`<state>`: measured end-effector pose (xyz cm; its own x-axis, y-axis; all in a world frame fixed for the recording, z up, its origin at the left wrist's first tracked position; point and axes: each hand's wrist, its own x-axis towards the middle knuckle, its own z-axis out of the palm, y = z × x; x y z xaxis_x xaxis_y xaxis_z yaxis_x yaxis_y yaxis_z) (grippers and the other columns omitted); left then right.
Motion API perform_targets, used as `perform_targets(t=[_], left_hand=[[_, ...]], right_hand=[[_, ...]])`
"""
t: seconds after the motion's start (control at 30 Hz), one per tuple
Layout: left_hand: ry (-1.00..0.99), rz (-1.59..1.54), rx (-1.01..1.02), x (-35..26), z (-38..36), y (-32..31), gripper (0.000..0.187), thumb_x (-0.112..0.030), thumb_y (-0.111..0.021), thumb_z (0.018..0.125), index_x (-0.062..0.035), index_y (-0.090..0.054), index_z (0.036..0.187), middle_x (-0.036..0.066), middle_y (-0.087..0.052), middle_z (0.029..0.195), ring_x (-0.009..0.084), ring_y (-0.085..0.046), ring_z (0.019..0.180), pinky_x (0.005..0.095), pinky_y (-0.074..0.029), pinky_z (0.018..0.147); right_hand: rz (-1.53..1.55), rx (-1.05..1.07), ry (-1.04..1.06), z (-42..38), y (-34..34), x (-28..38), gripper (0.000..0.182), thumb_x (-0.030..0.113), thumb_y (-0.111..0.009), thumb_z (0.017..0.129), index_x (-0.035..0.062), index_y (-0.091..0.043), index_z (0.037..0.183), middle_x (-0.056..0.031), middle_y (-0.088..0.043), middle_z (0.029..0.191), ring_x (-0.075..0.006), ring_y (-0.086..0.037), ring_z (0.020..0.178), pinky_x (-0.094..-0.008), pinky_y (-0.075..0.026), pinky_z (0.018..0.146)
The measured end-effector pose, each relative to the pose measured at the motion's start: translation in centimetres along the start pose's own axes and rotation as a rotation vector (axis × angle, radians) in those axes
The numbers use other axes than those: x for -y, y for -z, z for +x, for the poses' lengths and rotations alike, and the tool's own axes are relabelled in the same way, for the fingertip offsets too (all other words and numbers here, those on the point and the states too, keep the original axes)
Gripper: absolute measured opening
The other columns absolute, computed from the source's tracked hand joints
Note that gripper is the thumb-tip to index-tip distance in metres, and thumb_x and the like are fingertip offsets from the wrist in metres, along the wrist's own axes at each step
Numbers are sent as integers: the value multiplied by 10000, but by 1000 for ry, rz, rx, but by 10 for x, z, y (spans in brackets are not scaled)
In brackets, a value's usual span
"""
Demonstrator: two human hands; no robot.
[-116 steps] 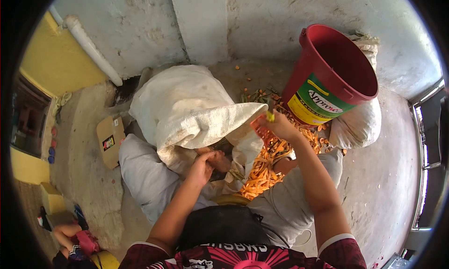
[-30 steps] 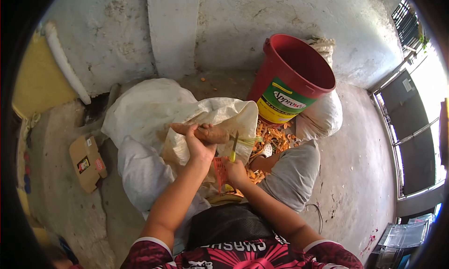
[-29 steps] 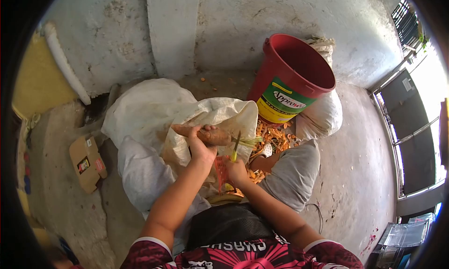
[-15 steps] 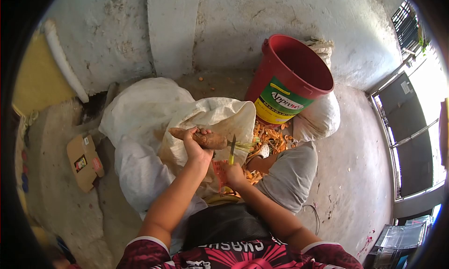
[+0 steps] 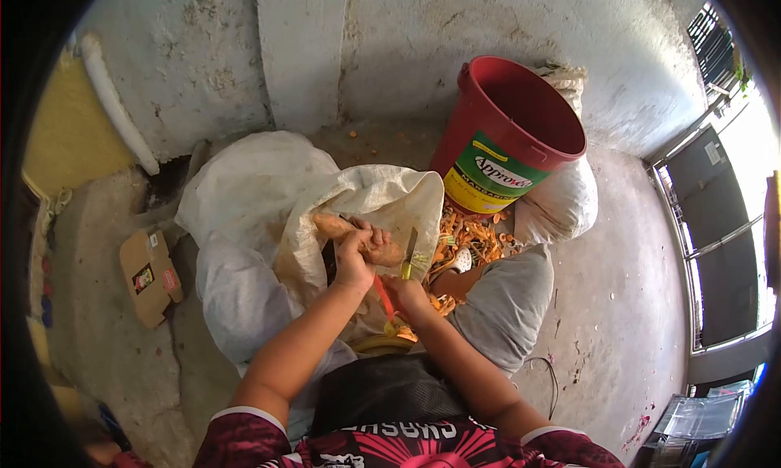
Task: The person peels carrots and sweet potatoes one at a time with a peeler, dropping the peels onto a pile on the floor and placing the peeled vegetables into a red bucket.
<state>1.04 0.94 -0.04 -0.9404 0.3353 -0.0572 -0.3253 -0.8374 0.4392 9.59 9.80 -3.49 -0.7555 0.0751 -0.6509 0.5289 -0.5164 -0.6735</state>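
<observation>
My left hand is wrapped round a large brownish-orange carrot, which lies slanted above the open mouth of a pale woven sack. In my right hand is a knife with a yellow handle, its dark blade pointing up beside the carrot's thick right end. Something greenish, perhaps the stalk stub, shows by the blade. A red strip of netting or plastic hangs between my hands.
Orange peelings and cut ends cover the floor on the right, below a tilted dark red bucket. Behind the bucket is a stuffed white sack. A flattened cardboard box lies left. Clear plastic containers stand lower right.
The carrot and my left hand have shifted to the right, and the carrot is tilted more. The knife has moved slightly right, still close to the carrot's end.
</observation>
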Motion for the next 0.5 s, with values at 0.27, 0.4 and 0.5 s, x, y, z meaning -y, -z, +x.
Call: perform_targets(t=[0.27,0.4,0.5], left_hand=[[96,-360,-62,-39,11,-31,193,-210,-486,727,-101,-393,596,6,-424,583,178,-494,609,390,-423,738],[283,-232,-374,-51,20,-12,262,-327,-473,799,-80,-424,728,37,-470,663,193,-510,655,399,-423,747],[404,-136,-375,-38,23,7,321,-376,-450,827,-55,-446,838,70,-492,728,213,-528,685,382,-455,679]], right_hand=[[-257,-67,95,7,-7,-42,166,125,-467,823,-20,-544,801,-72,-549,650,-164,-519,482,-287,-415,427],[15,-104,89,11,-5,-3,157,113,-461,819,-25,-536,824,-84,-558,661,-169,-539,505,-296,-443,447],[36,-253,200,2,-1,21,173,137,-474,830,-16,-545,794,-62,-549,637,-153,-531,488,-276,-429,422]])
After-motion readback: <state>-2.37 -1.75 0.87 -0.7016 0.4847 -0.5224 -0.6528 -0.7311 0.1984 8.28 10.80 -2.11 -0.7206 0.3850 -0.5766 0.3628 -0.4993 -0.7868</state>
